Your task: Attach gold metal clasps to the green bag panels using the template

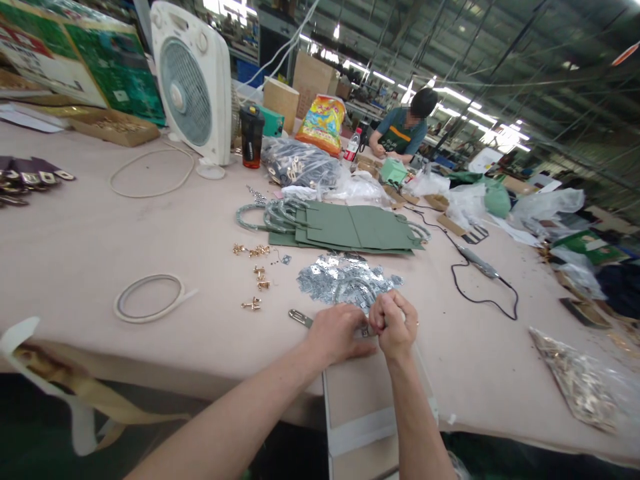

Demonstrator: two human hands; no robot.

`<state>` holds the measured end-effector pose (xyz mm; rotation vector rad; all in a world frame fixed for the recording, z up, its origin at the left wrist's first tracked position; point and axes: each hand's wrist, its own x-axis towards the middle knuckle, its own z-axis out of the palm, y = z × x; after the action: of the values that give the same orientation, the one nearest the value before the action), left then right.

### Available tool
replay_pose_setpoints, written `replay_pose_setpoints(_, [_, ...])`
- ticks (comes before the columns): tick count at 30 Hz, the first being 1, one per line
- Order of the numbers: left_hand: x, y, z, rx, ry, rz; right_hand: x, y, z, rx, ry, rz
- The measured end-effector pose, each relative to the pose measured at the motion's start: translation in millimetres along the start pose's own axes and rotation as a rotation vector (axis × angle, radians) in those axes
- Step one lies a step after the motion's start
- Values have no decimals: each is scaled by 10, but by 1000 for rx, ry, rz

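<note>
My right hand [395, 323] is a closed fist around a tool whose pale end barely shows; its kind is hidden. Close beside it, my left hand [343, 333] has its fingers bent down around a small metal piece [366, 331] under the fist, mostly covered. Both hands are over a beige panel [360, 393] that reaches past the table's front edge. A slotted flat metal piece [300, 318] sticks out left of my left hand. Just beyond the hands lies a heap of small silver metal plates [330, 279], and gold-coloured fittings [257, 251] lie to its left.
Green panels with looped handles [355, 227] are stacked behind the plates. A tape roll [150, 298] and a white fan [193, 83] are on the left. To the right are a corded pen-like tool [477, 261] and a bag of metal parts [575, 380]. A person [403, 127] works across the table.
</note>
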<state>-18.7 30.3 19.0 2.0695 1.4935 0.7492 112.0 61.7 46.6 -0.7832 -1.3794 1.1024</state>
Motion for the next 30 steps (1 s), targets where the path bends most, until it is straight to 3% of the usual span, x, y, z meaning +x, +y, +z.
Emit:
replay_pose_setpoints(8, [11, -20, 43, 1, 1, -17, 57, 66, -17, -60, -29, 73])
replay_pose_setpoints(13, [12, -11, 36, -29, 14, 0, -71, 91, -74, -55, -32, 1])
replay_pose_setpoints(20, [4, -34, 77, -18, 56, 45, -81, -208, -64, 144, -24, -228])
replay_pose_setpoints(26, [-12, 2, 45, -1, 31, 48, -150, -3, -87, 61, -118, -107])
replay_pose_setpoints(30, [-7, -23, 52, 0, 40, 60, -147, -104, -122, 101, -48, -199])
